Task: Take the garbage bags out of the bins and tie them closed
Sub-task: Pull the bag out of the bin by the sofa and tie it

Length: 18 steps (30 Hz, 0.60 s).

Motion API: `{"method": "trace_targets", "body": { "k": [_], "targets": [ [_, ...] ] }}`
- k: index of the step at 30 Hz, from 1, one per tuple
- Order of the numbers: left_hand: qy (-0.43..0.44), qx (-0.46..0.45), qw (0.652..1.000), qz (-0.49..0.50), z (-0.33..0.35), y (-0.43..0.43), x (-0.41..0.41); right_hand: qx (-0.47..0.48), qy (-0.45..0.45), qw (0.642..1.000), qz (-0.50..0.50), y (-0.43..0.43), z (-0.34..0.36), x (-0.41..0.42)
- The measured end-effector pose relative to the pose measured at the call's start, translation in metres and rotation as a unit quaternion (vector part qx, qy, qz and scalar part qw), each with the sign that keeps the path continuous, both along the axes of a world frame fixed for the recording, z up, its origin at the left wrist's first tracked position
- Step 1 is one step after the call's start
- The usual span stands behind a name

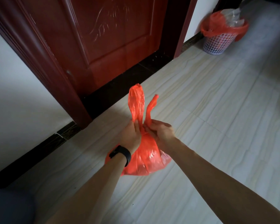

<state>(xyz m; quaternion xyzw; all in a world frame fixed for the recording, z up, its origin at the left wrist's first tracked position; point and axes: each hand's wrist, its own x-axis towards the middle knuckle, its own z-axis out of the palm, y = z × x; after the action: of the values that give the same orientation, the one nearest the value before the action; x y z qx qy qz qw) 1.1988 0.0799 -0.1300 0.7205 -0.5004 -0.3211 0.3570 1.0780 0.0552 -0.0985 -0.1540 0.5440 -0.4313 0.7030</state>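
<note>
A filled red garbage bag sits on the pale floor in front of me, out of any bin. Its two top ears stick upward above my hands. My left hand, with a black band on the wrist, grips the wider left ear at the bag's neck. My right hand pinches the thinner, twisted right ear at the same spot. Whether a knot is formed is hidden between my fingers. At the far right stands a white mesh bin lined with another red bag holding clear plastic.
A dark red wooden door with a black threshold stands just beyond the bag. White wall with a black skirting runs along the left. A dark grey object fills the bottom-left corner. Pale tiled floor stretches right.
</note>
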Motion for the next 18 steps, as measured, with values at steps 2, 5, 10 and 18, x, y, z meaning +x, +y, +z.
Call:
{"method": "trace_targets", "body": {
  "k": [2,5,10,18],
  "targets": [
    [-0.007,0.008,1.0,-0.016,-0.002,0.003,0.004,-0.042,0.059,0.996,0.054,0.004,-0.005,0.0],
    [-0.1,-0.019,0.992,-0.078,-0.003,0.01,0.005,-0.095,0.227,0.96,0.136,0.007,-0.014,-0.004],
    [-0.327,-0.011,0.92,-0.215,-0.01,0.014,0.011,-0.082,0.315,0.929,0.178,0.008,-0.018,-0.002],
    [-0.421,-0.041,0.864,-0.272,0.0,0.012,0.001,0.014,0.211,0.971,0.114,0.004,-0.021,-0.001]
  ]
}}
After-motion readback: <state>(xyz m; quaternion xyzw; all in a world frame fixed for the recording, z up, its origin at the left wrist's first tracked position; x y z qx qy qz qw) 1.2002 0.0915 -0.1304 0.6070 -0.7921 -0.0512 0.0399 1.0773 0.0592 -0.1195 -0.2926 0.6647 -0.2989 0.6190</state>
